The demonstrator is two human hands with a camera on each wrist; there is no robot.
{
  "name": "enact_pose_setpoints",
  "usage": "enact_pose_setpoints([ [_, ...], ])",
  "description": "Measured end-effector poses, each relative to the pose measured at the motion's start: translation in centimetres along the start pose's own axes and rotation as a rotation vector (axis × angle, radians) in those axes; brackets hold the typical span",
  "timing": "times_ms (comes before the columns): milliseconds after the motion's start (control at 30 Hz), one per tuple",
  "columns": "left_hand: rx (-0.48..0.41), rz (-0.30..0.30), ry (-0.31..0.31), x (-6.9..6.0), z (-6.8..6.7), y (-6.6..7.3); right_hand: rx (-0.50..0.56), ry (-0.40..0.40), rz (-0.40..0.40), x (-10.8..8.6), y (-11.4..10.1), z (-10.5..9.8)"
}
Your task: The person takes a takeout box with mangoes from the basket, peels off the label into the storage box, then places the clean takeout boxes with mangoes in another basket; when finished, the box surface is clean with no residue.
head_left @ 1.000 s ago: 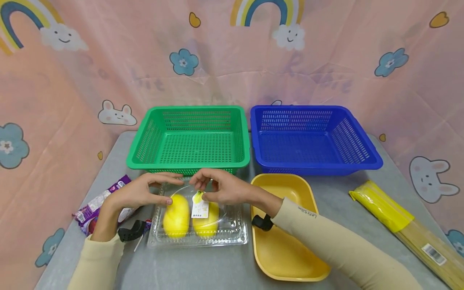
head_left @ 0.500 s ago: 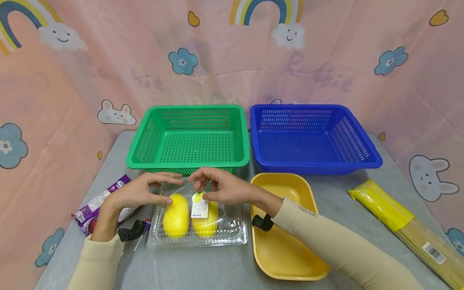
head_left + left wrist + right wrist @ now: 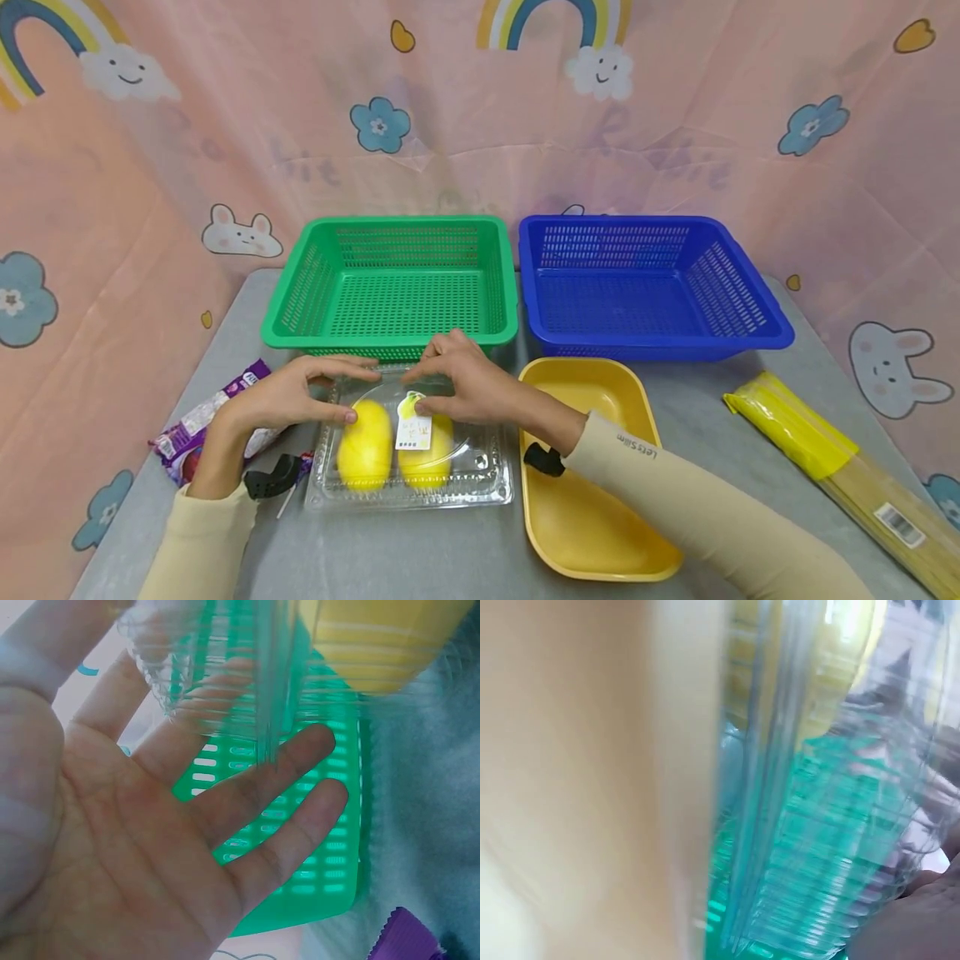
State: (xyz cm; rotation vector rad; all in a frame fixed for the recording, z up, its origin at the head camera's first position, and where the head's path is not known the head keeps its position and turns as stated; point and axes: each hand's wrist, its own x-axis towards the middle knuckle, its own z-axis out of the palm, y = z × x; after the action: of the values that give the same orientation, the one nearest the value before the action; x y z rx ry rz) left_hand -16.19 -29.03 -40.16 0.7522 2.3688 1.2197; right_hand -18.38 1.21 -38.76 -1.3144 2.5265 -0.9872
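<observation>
A clear plastic clamshell box (image 3: 480, 475) lies on the table before me, with two mangoes (image 3: 363, 450) inside. A white label (image 3: 414, 432) sits on its lid. My left hand (image 3: 273, 396) holds the far left corner, thumb on the lid and fingers at the far side; in the left wrist view its two outer fingers stretch out past the box. My right hand (image 3: 476, 383) grips the far edge, thumb at the label's top and some fingers bent. Its fingertips are partly hidden. The right wrist view is blurred, with the box (image 3: 810, 862) close up.
Behind the box stand a green basket (image 3: 390, 342) and a blue basket (image 3: 660, 343). A yellow tray (image 3: 592, 533) lies under my right forearm. Left of the box is a purple packet (image 3: 180, 442), and a yellow-ended noodle pack (image 3: 795, 433) lies at right.
The right hand's fingers have shifted at the far edge: its index finger now points left over the lid and its knuckles sit higher. My left hand and the box have stayed put.
</observation>
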Motion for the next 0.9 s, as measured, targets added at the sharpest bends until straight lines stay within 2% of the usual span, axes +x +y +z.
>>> enact_pose_setpoints([
  [333,0.008,0.003,-0.001,0.0,0.1,0.0,-0.088,0.057,-0.133,-0.2,0.7,0.6],
  [467,0.007,0.002,-0.004,0.1,0.1,0.0,-0.086,0.078,-0.104,-0.4,0.7,0.9],
  [733,0.010,-0.003,-0.003,0.0,0.2,0.1,-0.025,0.136,0.004,-0.3,0.1,1.6],
  [900,0.011,-0.008,0.004,0.0,0.2,0.2,-0.013,0.177,0.023,-0.2,-0.1,1.8],
])
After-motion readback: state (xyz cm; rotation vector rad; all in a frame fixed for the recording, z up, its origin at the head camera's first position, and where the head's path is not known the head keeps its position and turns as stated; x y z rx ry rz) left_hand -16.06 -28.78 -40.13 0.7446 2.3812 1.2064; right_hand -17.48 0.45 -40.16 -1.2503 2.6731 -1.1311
